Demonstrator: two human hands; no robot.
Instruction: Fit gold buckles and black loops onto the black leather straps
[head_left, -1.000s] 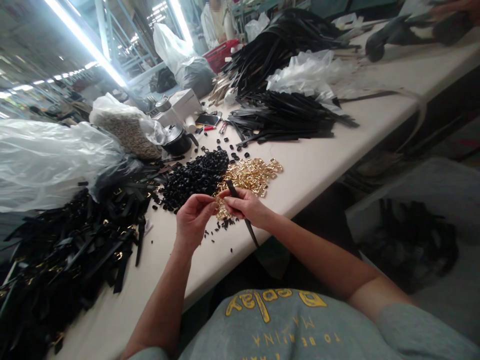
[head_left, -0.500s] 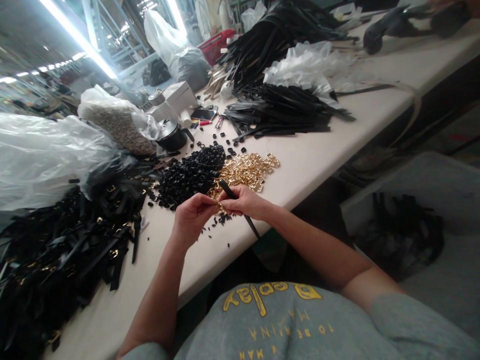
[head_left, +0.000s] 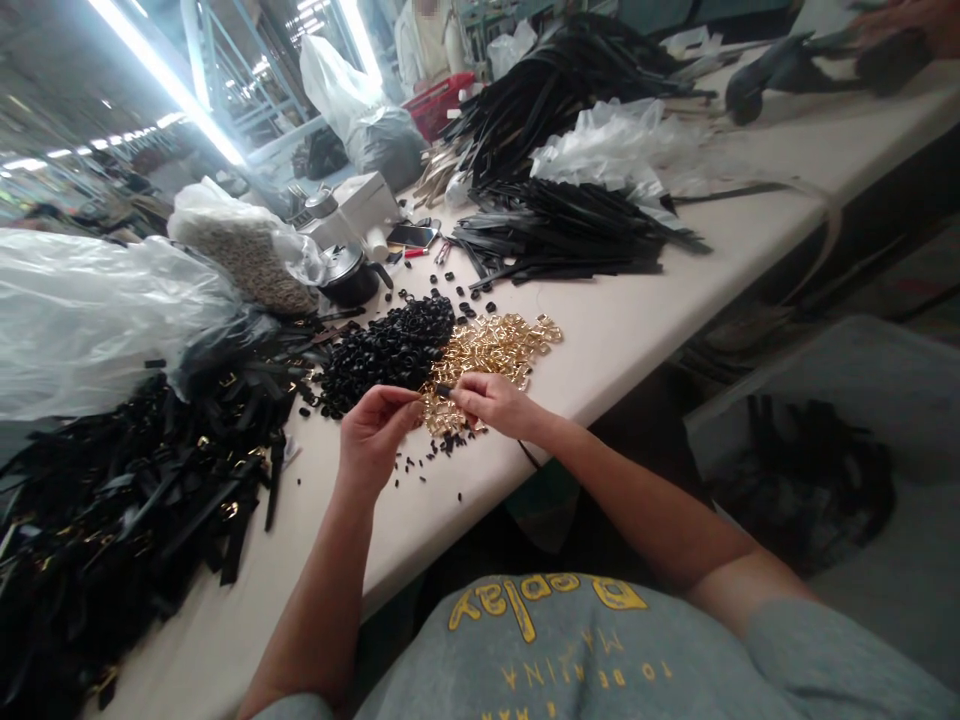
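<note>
My right hand (head_left: 493,402) pinches a narrow black strap (head_left: 444,390), whose tip pokes out past the thumb and whose tail drops below the wrist toward the table edge. Facing it, my left hand (head_left: 377,428) is closed at thumb and forefinger on a small gold piece that looks like a buckle; the fingers partly cover it. Both hands hover at the near side of a heap of gold buckles (head_left: 495,345) and a heap of small black loops (head_left: 386,345). Tiny black bits (head_left: 450,440) lie scattered beneath the fingers.
Buckled black straps (head_left: 217,470) pile up at left beside clear plastic (head_left: 97,320). Behind stand a bag of small pieces (head_left: 244,245), a lidded black pot (head_left: 351,275), and a phone (head_left: 412,235). Loose black strips (head_left: 562,235) lie farther back. A person's hand (head_left: 911,25) shows top right.
My hands have moved slightly apart. The strap in my right hand has swung, so its tip now points toward my left hand and less of its tail shows.
</note>
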